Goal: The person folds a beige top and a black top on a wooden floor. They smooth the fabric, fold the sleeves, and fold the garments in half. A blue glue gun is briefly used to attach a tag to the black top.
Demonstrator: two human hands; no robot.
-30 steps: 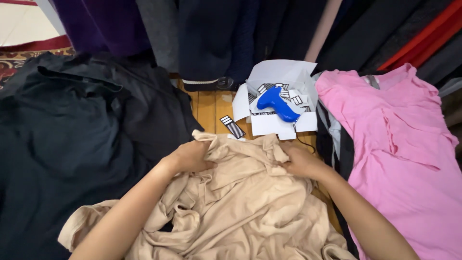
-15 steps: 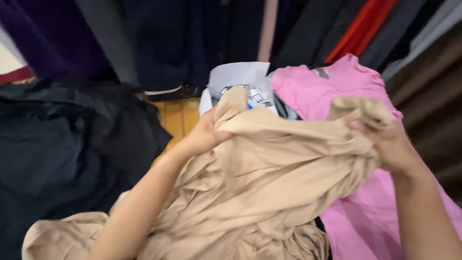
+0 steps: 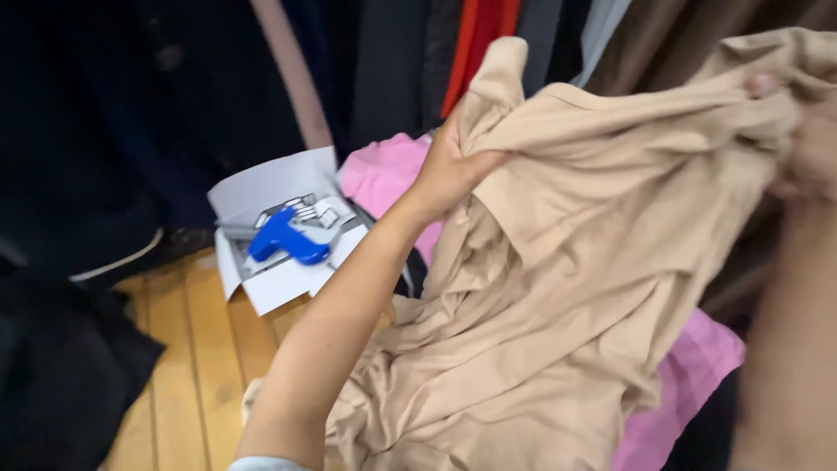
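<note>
- While the beige garment [image 3: 558, 288] hangs lifted above the wooden floor [image 3: 187, 349], the left hand [image 3: 449, 166] has its grip pinched shut on a fold near the garment's upper edge, thumb on the near side and fingers behind the cloth.
- At the right edge of the view, the right hand [image 3: 806, 144] is blurred; its grip is closed on the far end of the same garment, one fingertip showing over the cloth.
- Between the two hands the cloth is stretched out, and its lower part trails in loose folds down towards the floor.
- Behind and below the beige cloth lies a pink garment [image 3: 384, 174], partly covered by it.
- Left of the forearm, an open white box [image 3: 270, 187] sits on the floor with a blue tagging gun [image 3: 283, 237] inside.
- Dark clothes [image 3: 105, 148] hang and lie to the left, and more hanging garments, one red [image 3: 475, 35], fill the top of the view.
</note>
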